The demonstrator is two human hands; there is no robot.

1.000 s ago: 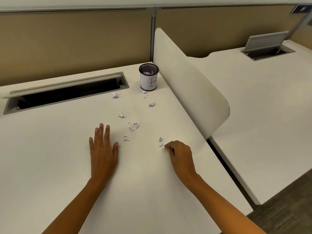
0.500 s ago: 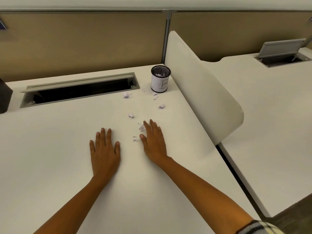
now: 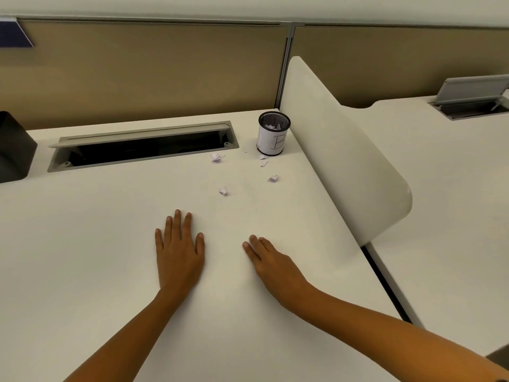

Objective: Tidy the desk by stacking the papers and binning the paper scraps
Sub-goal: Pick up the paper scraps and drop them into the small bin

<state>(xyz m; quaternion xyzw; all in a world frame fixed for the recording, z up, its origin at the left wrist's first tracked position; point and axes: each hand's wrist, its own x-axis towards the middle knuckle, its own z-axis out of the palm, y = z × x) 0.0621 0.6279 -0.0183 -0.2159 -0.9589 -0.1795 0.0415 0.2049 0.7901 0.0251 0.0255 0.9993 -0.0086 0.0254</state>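
Both hands lie palm down on the white desk (image 3: 82,244). The left hand (image 3: 179,250) is flat with its fingers straight and spread, holding nothing. The right hand (image 3: 274,261) is angled toward the left, its fingers straight and close together against the surface (whether anything lies beneath the palm cannot be told).

A curved white divider panel (image 3: 344,161) stands along the desk's right edge, with a neighbouring desk (image 3: 454,194) beyond it. At the back of the desk an open cable slot (image 3: 143,150) runs lengthwise, and a dark box (image 3: 13,147) sits at the far left.

Near the back right corner, just beside the divider, a black mesh cup (image 3: 272,140) wrapped in white paper marked "B" stands upright with paper bits inside. Loose paper scraps lie between the cup and the hands: one by the slot (image 3: 217,157), a sliver just in front of the cup (image 3: 264,163), one further forward (image 3: 273,178), and one nearest the hands (image 3: 223,191), well apart from both.
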